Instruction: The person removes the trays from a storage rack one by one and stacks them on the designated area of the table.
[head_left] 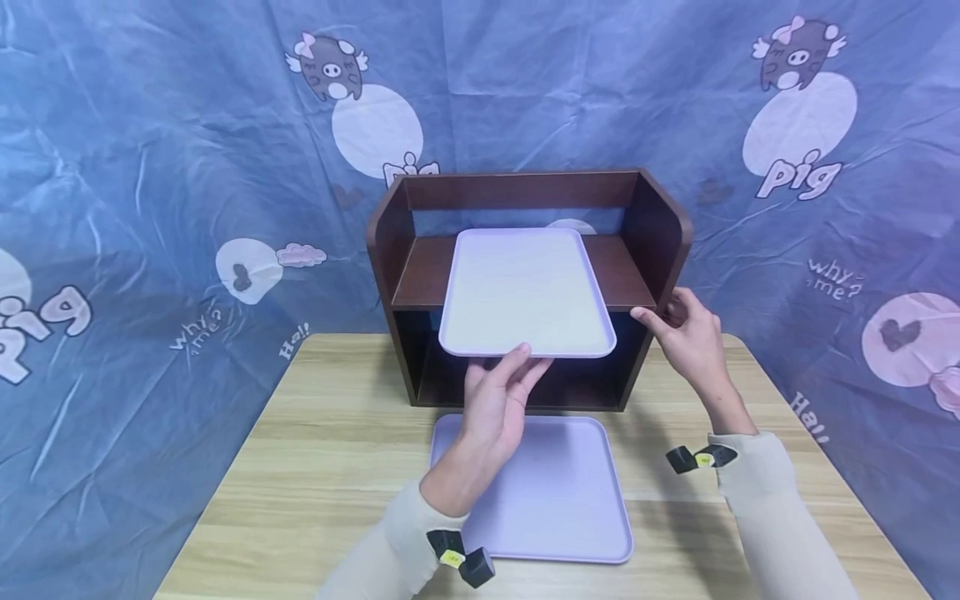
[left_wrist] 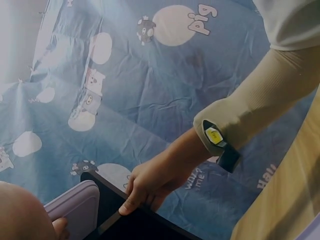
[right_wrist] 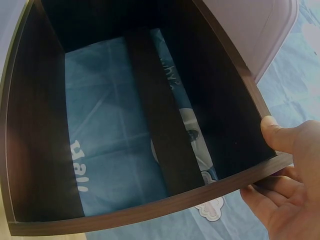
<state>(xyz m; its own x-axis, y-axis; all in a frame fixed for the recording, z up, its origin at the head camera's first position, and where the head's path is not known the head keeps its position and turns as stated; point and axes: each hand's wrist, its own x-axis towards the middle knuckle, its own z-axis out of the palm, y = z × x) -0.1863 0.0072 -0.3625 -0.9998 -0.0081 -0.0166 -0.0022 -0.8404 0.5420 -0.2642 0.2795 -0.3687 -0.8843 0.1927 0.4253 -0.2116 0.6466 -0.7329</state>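
A lower tray [head_left: 555, 492] lies on the worktop [head_left: 300, 467]. The left hand [head_left: 495, 410] pinches the near edge of an upper tray [head_left: 528, 292] — thumb on top — that juts out past the shelf unit [head_left: 660, 225]. By the worktop's far edge, the right hand [head_left: 692, 340] grips the unit's right side.

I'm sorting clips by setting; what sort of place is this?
Probably a staged filming corner: a wrinkled blue pig-print fabric backdrop hangs around a light wood-grain table bearing a dark-brown two-tier shelf.

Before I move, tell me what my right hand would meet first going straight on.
Most likely the dark brown wooden shelf's right side panel, which your right hand grips; depth beyond is unclear.
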